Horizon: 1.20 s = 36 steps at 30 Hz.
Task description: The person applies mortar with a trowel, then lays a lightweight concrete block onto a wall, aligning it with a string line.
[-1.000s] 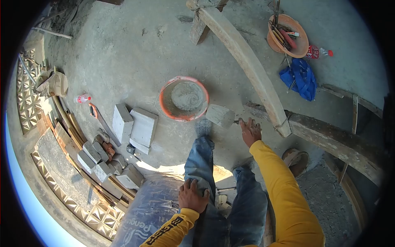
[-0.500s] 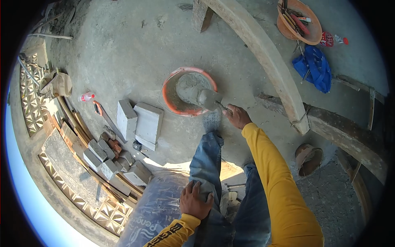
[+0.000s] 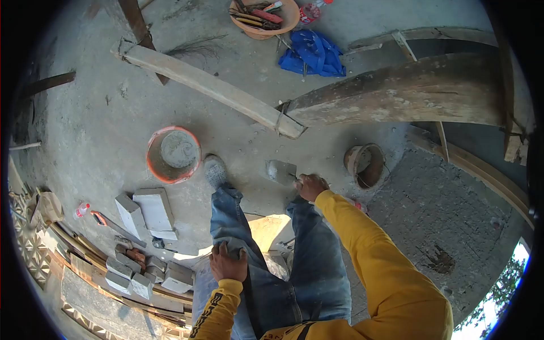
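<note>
My right hand is closed round the handle of a trowel, whose flat blade points left over the concrete floor. Grey mortar shows on the blade. My left hand lies on the knee of my jeans with its fingers apart, holding nothing. To the left of the trowel, past my shoe, stands an orange-rimmed bucket with wet grey mortar inside. An old, dirty bucket leans on its side to the right of my right hand.
Wooden beams cross the floor ahead. A basin of tools and a blue cloth or bag lie beyond them. White blocks, a handsaw and stacked grey bricks are at left. Rough concrete spreads at right.
My right hand has carried the trowel away from the orange-rimmed bucket, to the right. The view has swung right, bringing the old bucket nearer the middle. My left hand stays on the knee.
</note>
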Available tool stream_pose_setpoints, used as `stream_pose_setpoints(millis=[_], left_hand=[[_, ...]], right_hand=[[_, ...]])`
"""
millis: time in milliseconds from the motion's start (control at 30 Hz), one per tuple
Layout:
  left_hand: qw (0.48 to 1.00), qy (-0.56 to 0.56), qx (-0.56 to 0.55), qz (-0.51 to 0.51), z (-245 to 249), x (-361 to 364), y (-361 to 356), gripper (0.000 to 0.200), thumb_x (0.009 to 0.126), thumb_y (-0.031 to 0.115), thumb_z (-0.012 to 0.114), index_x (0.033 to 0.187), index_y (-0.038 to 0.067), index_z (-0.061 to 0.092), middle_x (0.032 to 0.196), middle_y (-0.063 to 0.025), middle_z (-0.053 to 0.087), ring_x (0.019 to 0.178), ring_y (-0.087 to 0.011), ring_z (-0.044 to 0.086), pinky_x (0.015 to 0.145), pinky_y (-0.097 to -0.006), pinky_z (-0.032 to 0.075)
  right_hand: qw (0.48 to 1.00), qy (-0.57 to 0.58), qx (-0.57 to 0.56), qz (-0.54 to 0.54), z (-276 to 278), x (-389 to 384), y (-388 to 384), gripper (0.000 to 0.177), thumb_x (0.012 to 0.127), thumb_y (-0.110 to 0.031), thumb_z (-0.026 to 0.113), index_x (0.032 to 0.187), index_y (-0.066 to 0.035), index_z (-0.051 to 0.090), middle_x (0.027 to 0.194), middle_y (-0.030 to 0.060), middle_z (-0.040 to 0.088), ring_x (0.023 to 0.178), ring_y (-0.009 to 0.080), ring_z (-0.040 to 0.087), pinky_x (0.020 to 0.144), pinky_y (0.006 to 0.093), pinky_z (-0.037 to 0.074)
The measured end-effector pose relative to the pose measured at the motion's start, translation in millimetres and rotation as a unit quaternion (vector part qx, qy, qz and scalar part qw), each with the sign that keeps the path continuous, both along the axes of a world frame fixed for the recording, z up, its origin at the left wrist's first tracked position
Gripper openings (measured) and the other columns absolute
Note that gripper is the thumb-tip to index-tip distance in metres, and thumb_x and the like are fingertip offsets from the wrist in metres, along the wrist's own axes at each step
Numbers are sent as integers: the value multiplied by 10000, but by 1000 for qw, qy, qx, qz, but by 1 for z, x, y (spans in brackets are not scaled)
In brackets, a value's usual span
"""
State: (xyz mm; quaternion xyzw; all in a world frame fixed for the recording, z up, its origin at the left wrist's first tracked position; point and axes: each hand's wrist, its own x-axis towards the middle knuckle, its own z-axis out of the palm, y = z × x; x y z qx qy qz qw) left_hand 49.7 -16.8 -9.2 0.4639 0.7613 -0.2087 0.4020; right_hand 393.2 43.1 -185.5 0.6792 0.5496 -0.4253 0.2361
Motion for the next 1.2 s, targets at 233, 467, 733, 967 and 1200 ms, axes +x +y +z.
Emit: stream_pose_setpoints(millis=[233, 467, 733, 967, 1200], left_hand=[[995, 28, -32, -88, 15, 41, 9, 705, 843, 392, 781, 1396, -11, 611, 1438, -221, 584, 1288, -431, 582, 1110, -490, 480], [985, 71, -33, -153, 9, 82, -8, 720, 855, 426, 766, 1421, 13, 599, 1454, -215, 571, 1304, -417, 579, 1137, -491, 454], [977, 110, 3, -184, 8, 139, -47, 723, 836, 459, 785, 1368, -7, 631, 1421, -258, 583, 1306, -441, 573, 1134, -500, 451], [973, -18, 129, -191, 0, 152, -71, 719, 826, 404, 801, 1358, -45, 620, 1389, -286, 602, 1327, -451, 534, 1137, -517, 434], [899, -322, 75, -288, 45, 256, -49, 737, 889, 386, 830, 1395, -90, 583, 1342, -287, 656, 1266, -417, 630, 1047, -448, 524]], right_hand=[[955, -76, 94, -269, 121, 101, -160, 447, 889, -348, 765, 1166, -11, 670, 1096, 236, 747, 1042, 417, 719, 901, 498, 574], [561, -3, 310, -767, 81, 238, -233, 449, 841, -311, 882, 1083, 13, 686, 864, 123, 713, 806, 181, 674, 753, 412, 565], [624, -87, 326, -705, -46, 392, -237, 498, 873, -423, 842, 1191, -56, 730, 1063, 138, 788, 958, 348, 746, 883, 440, 561], [459, 112, 297, -830, 11, 368, -174, 444, 898, -299, 835, 1227, -34, 701, 1004, 74, 730, 802, 192, 680, 699, 378, 554], [361, 222, 311, -851, 242, 298, -169, 273, 979, -223, 766, 1164, -39, 683, 909, 20, 659, 728, 144, 606, 680, 351, 535]])
